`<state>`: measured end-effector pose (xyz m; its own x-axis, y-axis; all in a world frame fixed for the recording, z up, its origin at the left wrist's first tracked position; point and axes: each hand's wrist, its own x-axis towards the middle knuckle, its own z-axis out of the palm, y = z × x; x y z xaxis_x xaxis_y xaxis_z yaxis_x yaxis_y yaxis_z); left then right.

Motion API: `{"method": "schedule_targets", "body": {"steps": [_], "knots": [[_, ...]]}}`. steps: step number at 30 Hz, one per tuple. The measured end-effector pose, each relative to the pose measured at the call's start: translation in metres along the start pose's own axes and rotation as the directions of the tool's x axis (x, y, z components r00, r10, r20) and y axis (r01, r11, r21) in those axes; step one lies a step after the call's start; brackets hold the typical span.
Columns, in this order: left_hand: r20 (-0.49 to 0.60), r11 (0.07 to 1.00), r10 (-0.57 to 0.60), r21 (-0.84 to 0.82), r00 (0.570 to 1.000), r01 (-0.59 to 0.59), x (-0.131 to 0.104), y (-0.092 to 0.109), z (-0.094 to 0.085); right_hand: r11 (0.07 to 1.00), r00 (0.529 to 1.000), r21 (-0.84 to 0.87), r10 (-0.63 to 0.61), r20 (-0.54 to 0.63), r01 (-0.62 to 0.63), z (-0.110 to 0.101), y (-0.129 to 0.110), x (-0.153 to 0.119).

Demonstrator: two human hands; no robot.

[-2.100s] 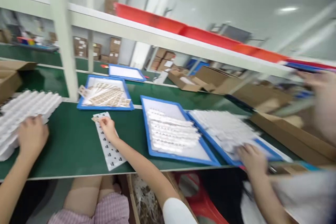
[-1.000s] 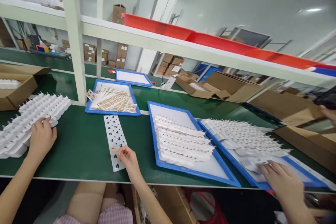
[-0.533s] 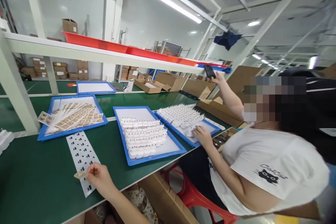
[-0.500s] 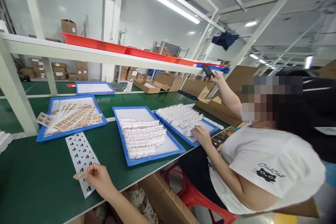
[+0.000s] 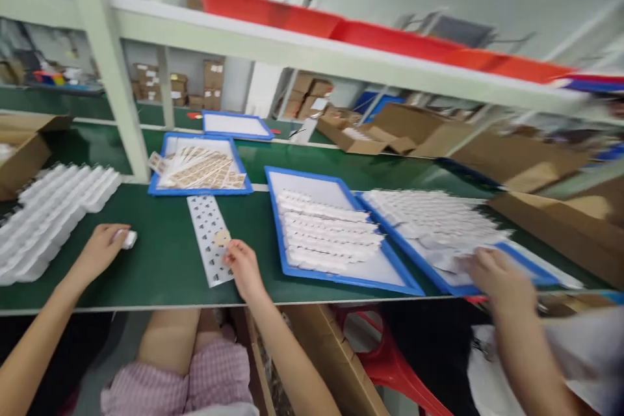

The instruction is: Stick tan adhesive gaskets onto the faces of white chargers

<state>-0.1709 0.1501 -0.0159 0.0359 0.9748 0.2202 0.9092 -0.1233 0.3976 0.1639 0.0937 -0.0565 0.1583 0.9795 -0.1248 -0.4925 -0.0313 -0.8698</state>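
My left hand (image 5: 101, 252) is closed on a small white block-like piece (image 5: 129, 240) above the green bench. Between the fingertips of my right hand (image 5: 245, 268) is a small tan sticker (image 5: 222, 238). It is over a white sheet with rows of black marks (image 5: 201, 224), which lies flat on the bench. Left of my left hand stand rows of white pieces (image 5: 53, 221) with thin dark tips. Behind the marked sheet, a blue-rimmed tray (image 5: 214, 192) bears a pile of tan-patterned sticker sheets (image 5: 202, 169).
Right of my right hand, two blue-rimmed trays (image 5: 341, 285) (image 5: 439, 281) hold rows of white pieces. A co-worker's hand (image 5: 504, 276) is over the farther one. Cardboard boxes (image 5: 22, 149) (image 5: 560, 231) stand at both sides. A shelf rail (image 5: 302, 45) with red trays (image 5: 273, 10) crosses above the bench.
My view has swung left and down, bringing my left hand and the white rows into sight. My right hand still holds the tan sticker. The co-worker's raised hand with a dark object is out of view.
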Motion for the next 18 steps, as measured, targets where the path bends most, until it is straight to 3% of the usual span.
{"method": "schedule_targets", "body": {"steps": [4, 7, 9, 12, 14, 16, 18], "knots": [[0.067, 0.996, -0.069, 0.054, 0.995, 0.066, -0.014, -0.009, -0.001, 0.998, 0.998, 0.031, 0.048, 0.029, -0.049, 0.0, -0.014, 0.0], [0.215, 0.999, 0.041, -0.03, 0.976, -0.035, -0.019, -0.009, -0.01, 0.998, 0.998, 0.03, 0.054, 0.045, -0.056, 0.001, -0.024, -0.007], [0.254, 0.993, 0.088, -0.093, 0.963, -0.066, -0.021, -0.006, -0.014, 0.998, 0.997, 0.021, 0.06, 0.051, -0.061, 0.001, -0.028, -0.015], [0.233, 0.983, 0.099, -0.172, 0.967, -0.059, -0.031, 0.013, -0.012, 0.997, 0.996, 0.005, 0.075, 0.052, -0.076, 0.005, -0.03, -0.03], [0.193, 0.952, 0.096, -0.306, 0.977, -0.033, -0.048, 0.038, -0.006, 0.996, 0.994, 0.006, 0.091, 0.057, -0.092, 0.01, -0.031, -0.045], [0.115, 0.766, 0.103, -0.643, 0.988, -0.004, -0.071, 0.072, 0.002, 0.995, 0.991, 0.02, 0.098, 0.094, -0.1, 0.018, -0.035, -0.065], [0.054, 0.561, 0.179, -0.826, 0.982, -0.057, -0.097, 0.109, 0.01, 0.995, 0.983, 0.037, 0.086, 0.16, -0.093, 0.026, -0.041, -0.088]]}}
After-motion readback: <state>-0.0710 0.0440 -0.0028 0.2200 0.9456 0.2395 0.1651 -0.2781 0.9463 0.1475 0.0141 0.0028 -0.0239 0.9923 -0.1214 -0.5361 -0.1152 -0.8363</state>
